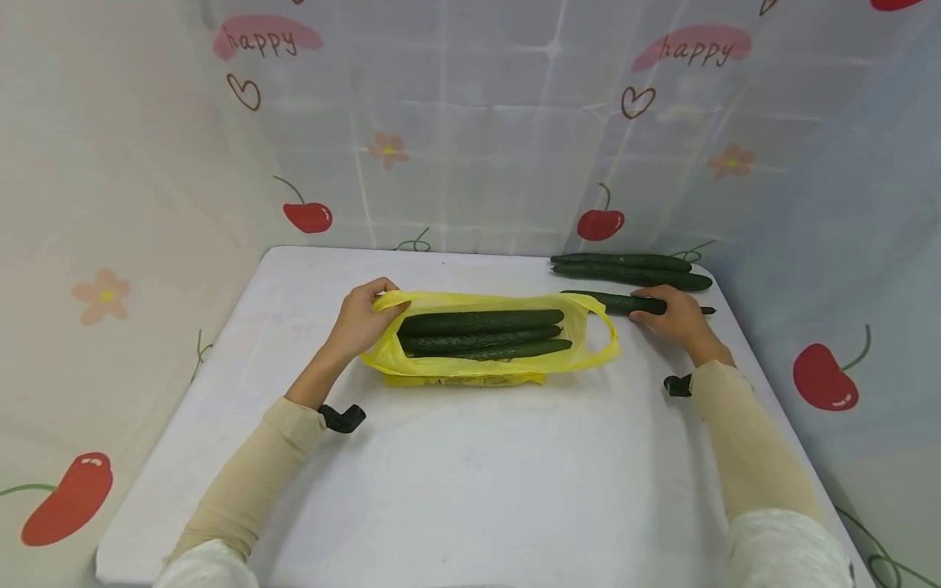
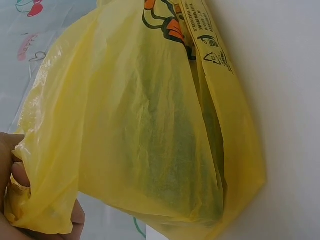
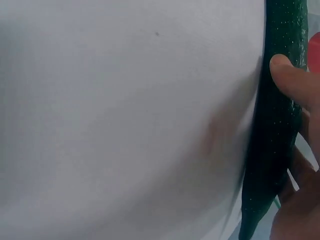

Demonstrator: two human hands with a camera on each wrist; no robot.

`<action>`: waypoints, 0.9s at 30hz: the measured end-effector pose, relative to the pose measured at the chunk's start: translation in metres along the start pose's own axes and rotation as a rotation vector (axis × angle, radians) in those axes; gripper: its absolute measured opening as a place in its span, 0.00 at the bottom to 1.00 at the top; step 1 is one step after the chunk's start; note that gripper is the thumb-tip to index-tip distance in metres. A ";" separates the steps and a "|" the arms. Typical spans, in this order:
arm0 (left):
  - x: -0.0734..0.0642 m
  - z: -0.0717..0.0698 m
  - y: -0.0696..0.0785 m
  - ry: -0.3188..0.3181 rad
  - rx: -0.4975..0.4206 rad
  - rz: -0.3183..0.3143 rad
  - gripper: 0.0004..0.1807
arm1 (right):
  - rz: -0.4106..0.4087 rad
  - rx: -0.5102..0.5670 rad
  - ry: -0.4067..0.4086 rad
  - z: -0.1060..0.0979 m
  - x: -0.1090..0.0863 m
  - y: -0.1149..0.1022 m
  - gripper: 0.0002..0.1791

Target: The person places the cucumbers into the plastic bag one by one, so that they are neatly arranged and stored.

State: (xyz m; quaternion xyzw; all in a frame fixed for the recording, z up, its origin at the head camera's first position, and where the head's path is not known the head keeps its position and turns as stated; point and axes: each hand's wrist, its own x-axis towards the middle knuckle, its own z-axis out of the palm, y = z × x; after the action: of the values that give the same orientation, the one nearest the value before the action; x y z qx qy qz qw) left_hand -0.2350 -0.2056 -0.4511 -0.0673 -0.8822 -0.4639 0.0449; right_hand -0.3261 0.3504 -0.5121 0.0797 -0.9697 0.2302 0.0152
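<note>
A yellow plastic bag (image 1: 470,367) lies on the white table with its mouth spread toward the head camera. Inside it, several long dark green cucumbers (image 1: 481,322) rest side by side. My left hand (image 1: 365,318) pinches the bag's left handle edge, with plastic bunched between thumb and fingers in the left wrist view. To the right of the bag, my right hand (image 1: 675,317) grips a single cucumber (image 3: 272,125) around its middle, thumb on the near side and fingers behind. The left end of that cucumber overlaps the bag's right edge in the head view.
Two more cucumbers (image 1: 632,272) lie together at the table's back right corner, just beyond my right hand. A patterned curtain (image 1: 470,122) hangs behind the white table (image 1: 500,482) and at both sides. The bag's right handle loop (image 1: 606,335) stands loose.
</note>
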 end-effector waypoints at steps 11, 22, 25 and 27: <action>0.002 0.001 -0.001 0.016 0.028 -0.025 0.09 | 0.050 -0.009 -0.084 -0.004 -0.002 -0.004 0.28; 0.000 0.003 -0.004 0.014 0.011 -0.018 0.08 | 0.006 -0.021 -0.058 0.001 -0.005 -0.002 0.27; 0.000 0.004 -0.004 0.013 0.015 -0.014 0.08 | 0.003 -0.023 -0.052 0.000 -0.007 -0.002 0.27; 0.000 0.004 -0.003 0.022 0.023 -0.018 0.08 | -0.004 -0.029 -0.043 -0.001 -0.007 -0.002 0.27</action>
State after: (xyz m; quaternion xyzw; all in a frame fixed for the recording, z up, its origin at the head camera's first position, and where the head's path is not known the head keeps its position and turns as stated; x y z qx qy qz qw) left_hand -0.2351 -0.2045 -0.4560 -0.0539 -0.8876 -0.4546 0.0514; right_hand -0.3192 0.3502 -0.5109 0.0863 -0.9729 0.2145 -0.0041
